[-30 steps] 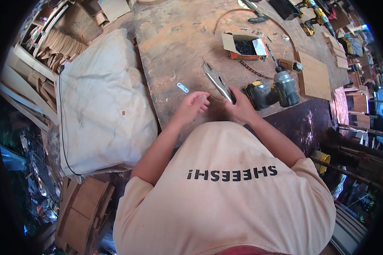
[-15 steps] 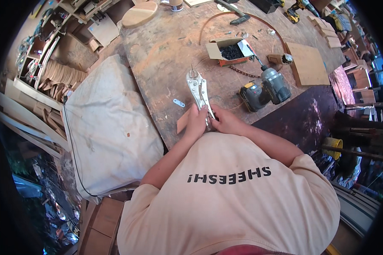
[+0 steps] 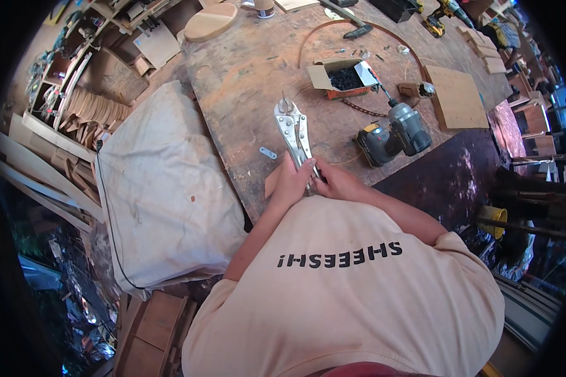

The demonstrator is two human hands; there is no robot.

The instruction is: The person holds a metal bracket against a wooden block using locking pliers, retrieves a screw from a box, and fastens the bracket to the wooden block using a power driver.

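Note:
A pair of silver locking pliers (image 3: 292, 129) points away from me over the near part of the workbench, its jaws around a thin pointed piece (image 3: 283, 100) like a screw or nail. My left hand (image 3: 290, 179) is wrapped round the left handle. On the other handle my right hand (image 3: 335, 180) is closed, close to my shirt. Just left of the pliers lies a small metal plate with holes (image 3: 268, 152). Partly hidden by my left hand is a flat piece of wood (image 3: 272, 181). To the right a cordless impact driver (image 3: 396, 133) rests on its side.
An open box of dark screws (image 3: 344, 79) stands beyond the pliers on the worn workbench (image 3: 245, 81). Farther off lie a hammer (image 3: 357, 30) and a curved strip (image 3: 304, 45). A wooden board (image 3: 454, 97) is at right; a cloth-covered object (image 3: 170, 182) adjoins the bench's left edge.
The pliers' handles look closer together, and the head has turned slightly left. Both hands keep their hold. The whole view has shifted a little.

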